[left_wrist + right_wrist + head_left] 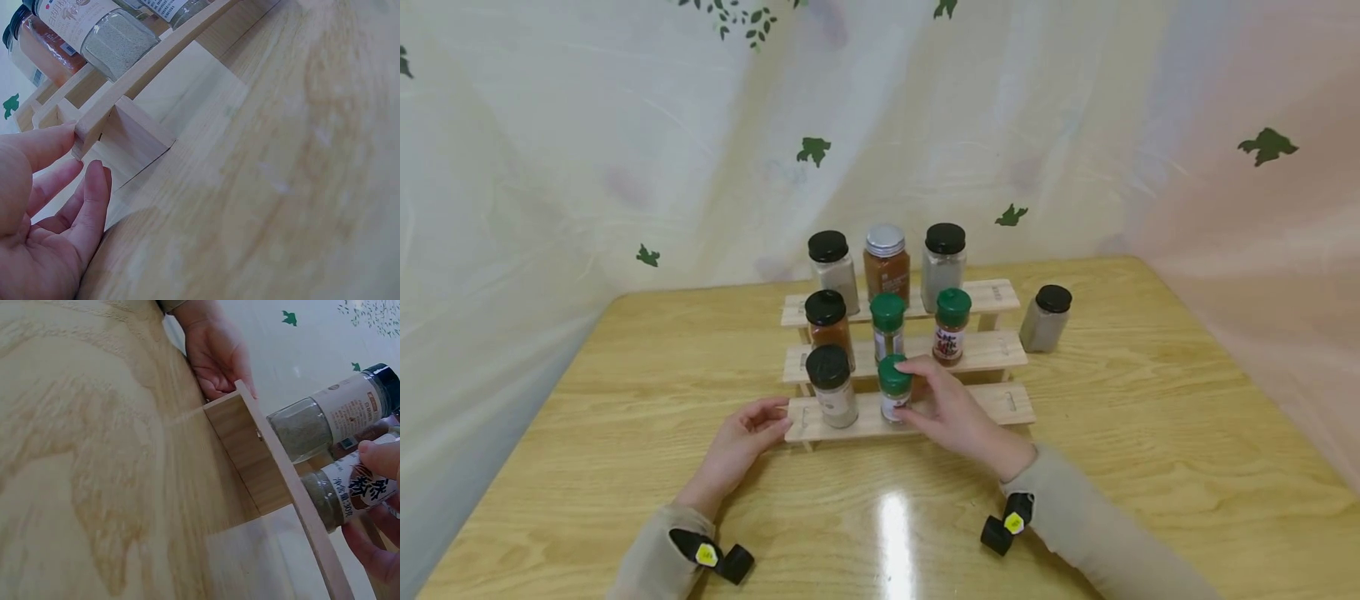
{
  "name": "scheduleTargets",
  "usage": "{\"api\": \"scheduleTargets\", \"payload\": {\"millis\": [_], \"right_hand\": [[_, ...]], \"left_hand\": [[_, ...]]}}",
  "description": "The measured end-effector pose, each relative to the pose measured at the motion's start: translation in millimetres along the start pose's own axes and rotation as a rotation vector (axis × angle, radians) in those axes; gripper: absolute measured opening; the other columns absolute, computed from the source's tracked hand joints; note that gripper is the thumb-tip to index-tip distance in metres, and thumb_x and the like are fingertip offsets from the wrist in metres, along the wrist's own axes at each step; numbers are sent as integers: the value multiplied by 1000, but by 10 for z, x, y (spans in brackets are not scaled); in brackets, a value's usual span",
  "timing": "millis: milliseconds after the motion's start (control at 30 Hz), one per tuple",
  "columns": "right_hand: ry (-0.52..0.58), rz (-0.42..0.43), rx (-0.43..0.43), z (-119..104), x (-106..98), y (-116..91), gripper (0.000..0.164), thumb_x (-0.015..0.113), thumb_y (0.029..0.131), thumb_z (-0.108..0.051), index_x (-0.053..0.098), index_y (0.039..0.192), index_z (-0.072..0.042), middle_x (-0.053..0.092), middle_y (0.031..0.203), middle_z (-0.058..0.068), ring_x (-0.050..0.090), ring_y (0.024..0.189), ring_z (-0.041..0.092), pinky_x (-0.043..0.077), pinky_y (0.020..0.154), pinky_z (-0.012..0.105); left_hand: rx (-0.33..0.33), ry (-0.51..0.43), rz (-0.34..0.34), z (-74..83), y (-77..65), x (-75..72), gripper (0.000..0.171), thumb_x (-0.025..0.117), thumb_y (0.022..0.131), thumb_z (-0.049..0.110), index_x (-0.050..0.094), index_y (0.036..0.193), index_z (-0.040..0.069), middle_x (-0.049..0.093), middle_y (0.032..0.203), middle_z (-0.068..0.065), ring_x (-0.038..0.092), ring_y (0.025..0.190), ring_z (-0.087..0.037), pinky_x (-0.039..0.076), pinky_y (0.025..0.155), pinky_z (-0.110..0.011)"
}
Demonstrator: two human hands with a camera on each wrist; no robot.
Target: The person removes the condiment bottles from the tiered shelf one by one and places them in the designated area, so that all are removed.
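Note:
A three-step wooden spice rack [1011,402] stands on the table. My left hand [737,446] pinches the left end of its lowest step between thumb and fingers; the left wrist view shows the thumb on the front corner of the step [100,122]. My right hand [958,421] holds a small green-capped spice jar [894,377] upright on that step, thumb low on the glass and fingers by the cap. In the right wrist view the jar's label [359,487] faces out. A black-capped jar [833,398] of pale powder stands to its left.
On the middle step are a black-capped jar [826,321] and two green-capped jars [953,310]. The top step bears two black-capped jars and a silver-capped jar [886,258]. Another black-capped jar [1047,321] stands on the table right of the rack. A curtain [715,167] hangs behind.

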State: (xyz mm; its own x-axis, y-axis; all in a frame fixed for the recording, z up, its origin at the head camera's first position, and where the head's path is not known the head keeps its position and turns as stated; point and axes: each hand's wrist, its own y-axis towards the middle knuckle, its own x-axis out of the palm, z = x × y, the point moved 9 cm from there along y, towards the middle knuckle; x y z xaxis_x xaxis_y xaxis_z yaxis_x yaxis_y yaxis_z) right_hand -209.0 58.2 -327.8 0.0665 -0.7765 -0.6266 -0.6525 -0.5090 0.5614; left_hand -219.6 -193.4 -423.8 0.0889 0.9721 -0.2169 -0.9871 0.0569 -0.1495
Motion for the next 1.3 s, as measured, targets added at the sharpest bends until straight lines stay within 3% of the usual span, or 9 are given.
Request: {"api": "scheduleTargets", "payload": {"millis": [267,567,1300], "right_hand": [[15,57,-91,-24,19,0,70,77,72,5,33,125,-8,54,116,16,59,102,31,54,79,33],[22,35,-39,-19,28,11,68,75,75,4,31,125,-9,54,118,19,61,98,30,54,78,32],[11,77,-82,-51,43,-12,67,76,74,5,33,123,-6,53,115,18,60,98,28,53,76,30]], "left_hand": [[-9,1,0,-5,7,5,41,63,90,7,52,127,-6,60,101,-3,56,87,-2,48,75,-16],[8,3,3,-3,16,0,40,63,90,6,53,126,-6,60,100,-3,56,87,-3,49,75,-17],[4,-42,0,-7,-5,9,40,61,89,2,52,126,-10,58,97,-2,56,84,-3,49,73,-17]]}}
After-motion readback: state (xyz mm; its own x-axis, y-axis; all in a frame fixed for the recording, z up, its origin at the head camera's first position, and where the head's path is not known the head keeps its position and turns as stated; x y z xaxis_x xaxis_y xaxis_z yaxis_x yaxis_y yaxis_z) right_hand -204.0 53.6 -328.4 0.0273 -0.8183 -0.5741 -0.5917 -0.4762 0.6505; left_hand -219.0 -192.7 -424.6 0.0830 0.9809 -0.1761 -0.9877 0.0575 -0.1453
